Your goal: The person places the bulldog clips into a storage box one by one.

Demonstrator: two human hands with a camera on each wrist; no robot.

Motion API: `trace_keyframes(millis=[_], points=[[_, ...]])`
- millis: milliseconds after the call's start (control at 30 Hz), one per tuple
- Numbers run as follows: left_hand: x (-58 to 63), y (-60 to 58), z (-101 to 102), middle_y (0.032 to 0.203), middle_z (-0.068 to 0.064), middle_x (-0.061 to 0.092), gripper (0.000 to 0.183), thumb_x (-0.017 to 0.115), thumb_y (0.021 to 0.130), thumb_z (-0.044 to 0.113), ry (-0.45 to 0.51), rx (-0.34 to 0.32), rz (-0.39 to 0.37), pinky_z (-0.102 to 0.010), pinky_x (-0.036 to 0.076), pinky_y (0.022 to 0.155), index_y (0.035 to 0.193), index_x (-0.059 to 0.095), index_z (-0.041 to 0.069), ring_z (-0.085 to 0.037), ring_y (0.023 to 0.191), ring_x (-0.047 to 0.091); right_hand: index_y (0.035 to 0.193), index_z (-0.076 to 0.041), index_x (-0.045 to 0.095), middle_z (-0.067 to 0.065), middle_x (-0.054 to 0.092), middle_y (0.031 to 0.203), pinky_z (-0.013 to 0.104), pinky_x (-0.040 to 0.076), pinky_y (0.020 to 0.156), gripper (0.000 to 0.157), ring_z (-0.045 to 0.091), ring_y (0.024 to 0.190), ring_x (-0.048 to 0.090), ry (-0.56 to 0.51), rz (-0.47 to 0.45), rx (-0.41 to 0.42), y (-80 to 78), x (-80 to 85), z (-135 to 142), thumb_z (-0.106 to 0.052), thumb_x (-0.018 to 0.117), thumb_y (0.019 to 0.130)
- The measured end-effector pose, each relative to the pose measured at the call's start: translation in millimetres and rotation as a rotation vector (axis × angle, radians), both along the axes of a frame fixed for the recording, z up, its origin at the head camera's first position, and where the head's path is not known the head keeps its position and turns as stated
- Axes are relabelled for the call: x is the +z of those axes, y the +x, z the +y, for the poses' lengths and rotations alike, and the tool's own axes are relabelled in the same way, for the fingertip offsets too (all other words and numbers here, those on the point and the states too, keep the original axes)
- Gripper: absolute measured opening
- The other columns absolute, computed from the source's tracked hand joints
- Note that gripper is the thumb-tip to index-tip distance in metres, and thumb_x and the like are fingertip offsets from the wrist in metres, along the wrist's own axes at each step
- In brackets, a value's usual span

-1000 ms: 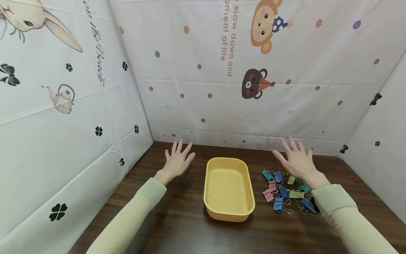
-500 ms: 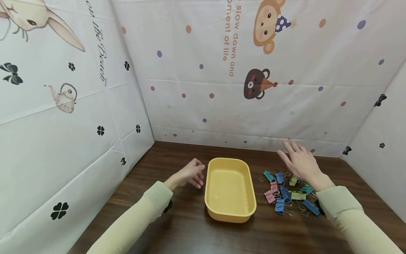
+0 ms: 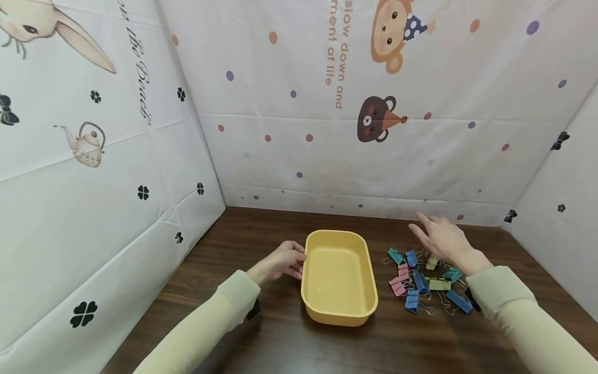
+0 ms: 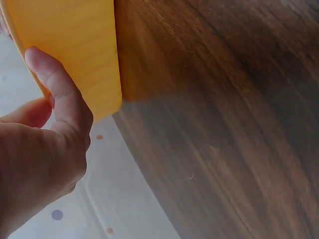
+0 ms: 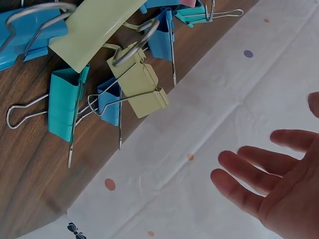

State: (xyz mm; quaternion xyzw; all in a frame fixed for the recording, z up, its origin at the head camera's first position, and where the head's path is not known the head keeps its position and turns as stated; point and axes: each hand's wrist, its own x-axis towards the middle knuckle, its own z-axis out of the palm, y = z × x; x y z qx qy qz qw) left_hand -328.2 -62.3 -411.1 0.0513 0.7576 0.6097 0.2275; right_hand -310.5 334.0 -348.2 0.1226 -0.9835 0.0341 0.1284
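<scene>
A yellow plastic bin [image 3: 339, 317] with rounded corners stands in the middle of the table. My left hand [image 3: 283, 259] is at its left rim, gripping it between thumb and fingers. In the left wrist view, the fingers [image 4: 70, 99] lie along the bin's outer wall [image 4: 94, 59] while the thumb reaches the rim. To the right lies a loose pile of binder clips [image 3: 420, 283] in blue, teal, pink and light green. Beyond this pile my right hand [image 3: 446, 239] hovers with relaxed fingers and holds nothing. The right wrist view shows a light green clip [image 5: 139, 87] and a teal clip [image 5: 66, 107].
The dark wooden table [image 3: 252, 332] is enclosed by white printed cloth, with a back wall [image 3: 261, 161], a left wall [image 3: 117, 223] and a right wall [image 3: 574, 234]. Under the right sleeve [image 3: 504, 296] the near edge of the pile is partly hidden.
My left hand has come down and right from beside the bin, closing on its left rim. The right hand has lowered slightly, its fingers less spread. The bin and clips stay put.
</scene>
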Motion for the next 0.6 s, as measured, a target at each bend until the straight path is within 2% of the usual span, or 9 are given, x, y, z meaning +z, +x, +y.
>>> trace_keyframes(millis=[167, 267, 400, 600], points=[[0.6, 0.0, 1.7, 0.084, -0.012, 0.059, 0.031, 0.050, 0.097, 0.008, 0.007, 0.003, -0.007, -0.025, 0.056, 0.051, 0.123, 0.043, -0.007, -0.014, 0.055, 0.056, 0.123, 0.010, 0.057, 0.034, 0.061, 0.116, 0.059, 0.052, 0.079, 0.048, 0.048, 0.100, 0.061, -0.014, -0.071, 0.012, -6.0, -2.4, 1.4, -0.031, 0.049, 0.100], [0.2, -0.2, 2.5, 0.082, -0.012, 0.058, 0.031, 0.049, 0.097, 0.008, 0.020, 0.005, -0.005, -0.025, 0.055, 0.050, 0.123, 0.042, -0.007, -0.014, 0.055, 0.055, 0.111, 0.006, 0.065, 0.022, 0.069, 0.096, 0.048, 0.054, 0.067, 0.041, 0.032, 0.079, 0.066, -0.061, -0.130, 0.027, -10.0, -6.0, 0.3, -0.031, 0.052, 0.098], [-1.6, -2.7, 3.5, 0.080, -0.012, 0.057, 0.031, 0.049, 0.097, 0.007, 0.037, 0.010, -0.001, -0.025, 0.055, 0.050, 0.123, 0.043, -0.008, -0.014, 0.055, 0.055, 0.103, 0.001, 0.070, 0.008, 0.070, 0.083, 0.036, 0.050, 0.056, 0.034, 0.012, 0.062, 0.059, -0.095, -0.191, 0.061, -14.8, -12.5, -7.7, -0.029, 0.057, 0.095], [-4.8, -7.0, 6.5, 0.079, -0.012, 0.057, 0.030, 0.050, 0.097, 0.008, 0.049, 0.017, -0.003, -0.025, 0.055, 0.050, 0.122, 0.043, -0.006, -0.015, 0.055, 0.055, 0.094, -0.004, 0.072, 0.005, 0.070, 0.079, 0.031, 0.049, 0.052, 0.026, 0.010, 0.060, 0.057, -0.087, -0.220, 0.079, -17.9, -23.1, -23.6, -0.028, 0.065, 0.090]])
